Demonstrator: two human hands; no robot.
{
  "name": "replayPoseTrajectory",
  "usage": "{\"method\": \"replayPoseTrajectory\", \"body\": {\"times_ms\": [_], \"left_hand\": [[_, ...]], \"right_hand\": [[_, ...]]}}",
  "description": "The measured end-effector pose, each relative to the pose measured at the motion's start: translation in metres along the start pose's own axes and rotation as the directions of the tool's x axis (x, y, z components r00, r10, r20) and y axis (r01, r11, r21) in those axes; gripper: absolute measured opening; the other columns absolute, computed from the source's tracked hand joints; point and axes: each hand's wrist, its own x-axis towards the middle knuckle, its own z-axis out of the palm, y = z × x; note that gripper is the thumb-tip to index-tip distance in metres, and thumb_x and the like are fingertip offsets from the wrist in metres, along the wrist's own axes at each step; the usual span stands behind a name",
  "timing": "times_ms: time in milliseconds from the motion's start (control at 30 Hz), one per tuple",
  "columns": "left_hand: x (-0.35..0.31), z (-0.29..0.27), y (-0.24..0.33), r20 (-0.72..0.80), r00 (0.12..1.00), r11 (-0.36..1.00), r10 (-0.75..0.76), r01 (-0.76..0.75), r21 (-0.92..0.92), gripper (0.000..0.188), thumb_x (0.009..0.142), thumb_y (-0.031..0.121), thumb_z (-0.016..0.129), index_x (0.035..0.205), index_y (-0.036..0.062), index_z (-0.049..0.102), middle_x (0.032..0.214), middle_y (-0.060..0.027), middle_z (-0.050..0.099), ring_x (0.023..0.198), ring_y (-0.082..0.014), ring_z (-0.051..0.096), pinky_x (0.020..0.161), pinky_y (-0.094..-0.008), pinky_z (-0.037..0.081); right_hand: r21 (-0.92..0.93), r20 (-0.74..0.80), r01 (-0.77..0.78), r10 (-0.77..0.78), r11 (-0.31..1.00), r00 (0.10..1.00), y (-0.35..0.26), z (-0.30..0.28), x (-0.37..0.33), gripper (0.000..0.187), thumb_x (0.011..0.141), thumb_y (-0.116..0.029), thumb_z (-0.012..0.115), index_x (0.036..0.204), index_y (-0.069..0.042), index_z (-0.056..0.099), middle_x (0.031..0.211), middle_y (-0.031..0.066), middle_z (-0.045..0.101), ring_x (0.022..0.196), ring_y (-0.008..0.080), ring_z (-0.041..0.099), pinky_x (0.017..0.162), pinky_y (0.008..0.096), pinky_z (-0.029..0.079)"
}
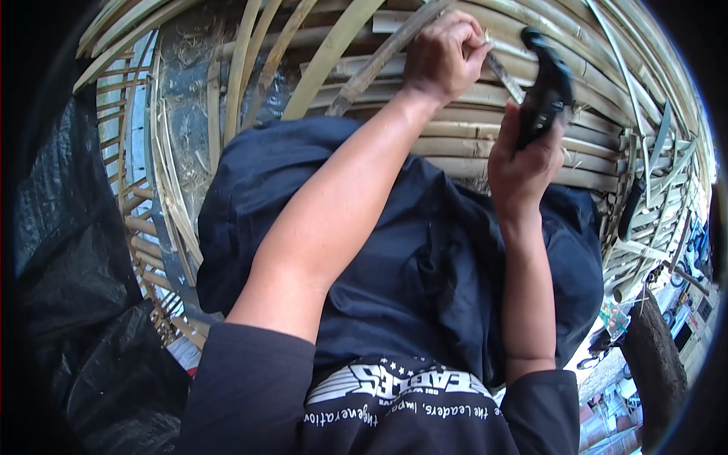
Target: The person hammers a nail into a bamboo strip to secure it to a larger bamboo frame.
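My left hand [446,59] is closed in a pinch above the bamboo slats, with pale fibres at its fingertips. From that pinch a short, narrow strip [504,76] slants down toward my right thumb; its material is hard to tell. My right hand [528,163] is wrapped round a black curved tool [547,87], which points up and away from me. The tool's exact kind is unclear. A long brownish bamboo strip [379,68] runs slantwise behind my left hand.
Bamboo slats [455,148] form the surface in front of my knees. Loose bamboo strips [326,57] lean at the upper left. A long blade [661,127] and a black handle [632,210] are at the right. Black plastic sheeting [68,250] hangs at the left; a dark post [656,356] stands lower right.
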Motion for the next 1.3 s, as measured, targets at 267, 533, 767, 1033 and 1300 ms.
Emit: {"method": "replayPoseTrajectory", "body": {"times_ms": [267,533,767,1033,1300], "left_hand": [[0.003,-0.002,-0.001,0.014,1.0,1.0,0.008,-0.008,-0.03,0.018,0.076,0.011,0.081,0.072,0.0053,0.065,0.091,-0.0045,0.069,0.081,-0.0268,0.069,0.072,-0.038,0.055],[0.002,0.003,-0.002,-0.013,1.0,0.999,0.027,-0.028,-0.04,0.018,0.075,0.011,0.081,0.073,0.0061,0.064,0.092,-0.0047,0.069,0.081,-0.027,0.069,0.072,-0.0385,0.056],[-0.007,-0.001,0.001,0.011,1.0,0.999,-0.015,0.015,-0.033,0.018,0.076,0.01,0.081,0.073,0.0063,0.064,0.092,-0.0045,0.069,0.082,-0.0281,0.069,0.072,-0.0395,0.055],[-0.003,-0.004,0.003,0.041,0.999,0.999,-0.03,0.03,0.018,0.017,0.074,0.008,0.08,0.073,0.0065,0.063,0.092,-0.0049,0.069,0.083,-0.0283,0.069,0.073,-0.0391,0.055],[0.001,-0.005,0.003,0.043,0.999,0.999,-0.034,0.033,0.016,0.018,0.074,0.01,0.081,0.073,0.007,0.063,0.092,-0.0047,0.068,0.082,-0.0279,0.069,0.072,-0.0385,0.055]], "right_hand": [[0.011,0.056,-0.065,0.065,0.998,0.996,-0.001,0.002,-0.003,0.031,0.097,-0.019,0.067,0.115,0.001,0.052,0.08,0.0271,0.066,0.074,0.0507,0.064,0.061,0.0514,0.05],[-0.099,0.18,-0.134,0.15,0.986,0.972,-0.003,-0.002,0.006,0.027,0.097,-0.019,0.066,0.109,0.001,0.052,0.078,0.028,0.064,0.077,0.0521,0.064,0.064,0.0518,0.05],[-0.064,0.087,-0.134,0.14,0.989,0.986,-0.001,0.0,-0.002,0.029,0.098,-0.02,0.067,0.114,0.001,0.054,0.083,0.0271,0.065,0.077,0.0511,0.063,0.062,0.0499,0.049],[-0.042,0.078,-0.096,0.099,0.994,0.992,-0.001,0.0,0.001,0.027,0.098,-0.018,0.066,0.111,0.001,0.052,0.076,0.0251,0.064,0.073,0.0494,0.064,0.061,0.0488,0.05],[-0.123,0.236,-0.092,0.119,0.988,0.964,0.007,0.001,0.0,0.027,0.097,-0.016,0.067,0.113,0.001,0.053,0.078,0.0239,0.064,0.071,0.0482,0.064,0.06,0.0492,0.049]]}}
